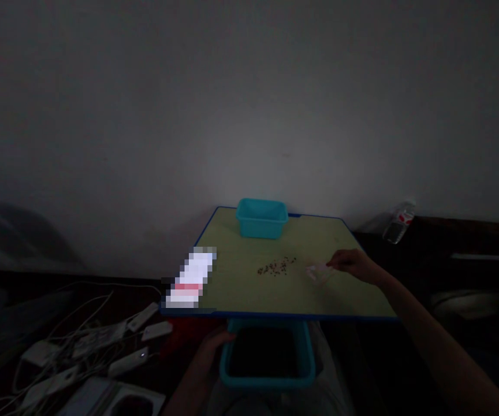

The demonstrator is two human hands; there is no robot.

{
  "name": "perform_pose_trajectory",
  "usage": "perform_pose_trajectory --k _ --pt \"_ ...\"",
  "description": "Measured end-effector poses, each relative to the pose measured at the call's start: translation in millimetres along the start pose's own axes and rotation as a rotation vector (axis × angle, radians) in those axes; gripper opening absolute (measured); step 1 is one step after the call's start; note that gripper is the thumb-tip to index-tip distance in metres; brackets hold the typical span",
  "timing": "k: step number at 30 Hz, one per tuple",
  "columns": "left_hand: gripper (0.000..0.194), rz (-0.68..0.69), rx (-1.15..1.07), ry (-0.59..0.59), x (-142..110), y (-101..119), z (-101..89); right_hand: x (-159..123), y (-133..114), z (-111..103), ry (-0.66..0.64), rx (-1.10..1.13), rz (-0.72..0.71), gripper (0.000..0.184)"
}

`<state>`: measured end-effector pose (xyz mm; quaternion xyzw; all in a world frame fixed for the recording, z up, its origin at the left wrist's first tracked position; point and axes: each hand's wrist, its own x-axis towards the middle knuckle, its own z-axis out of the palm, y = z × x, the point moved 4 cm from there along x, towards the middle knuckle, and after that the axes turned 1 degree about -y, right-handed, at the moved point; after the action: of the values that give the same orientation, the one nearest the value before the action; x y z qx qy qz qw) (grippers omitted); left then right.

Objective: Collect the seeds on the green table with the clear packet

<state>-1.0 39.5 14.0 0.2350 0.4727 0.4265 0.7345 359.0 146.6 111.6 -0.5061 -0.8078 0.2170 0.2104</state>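
Right hand (353, 264) at work: we're pinching a clear plastic bag (317, 274) between close-set fingertips, over the right part of the table (232, 294), just beside scattered small dark pieces (278, 267) (beads or beans, we can't tell). Our left hand (215, 348) is holding the rim of the nearer of 2 turquoise tubs (267, 382). We're apparently handling the bag now; the next move is calling for a light, steady pinch.

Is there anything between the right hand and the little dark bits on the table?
Yes: the see-through bag at the fingertips of the right hand sits between it and the dark bits. Nothing else visible is in the way.
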Motion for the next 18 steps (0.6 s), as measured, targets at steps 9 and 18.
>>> perform_pose_trajectory --k 9,18 --pt "0.025 -0.028 -0.046 -0.028 5 -3 -4.9 16 -63 68 0.05 0.174 -0.019 0.027" --pt "0.031 -0.044 -0.09 -0.02 4 -2 -1.8 13 -47 88 0.147 0.191 0.139 0.025"
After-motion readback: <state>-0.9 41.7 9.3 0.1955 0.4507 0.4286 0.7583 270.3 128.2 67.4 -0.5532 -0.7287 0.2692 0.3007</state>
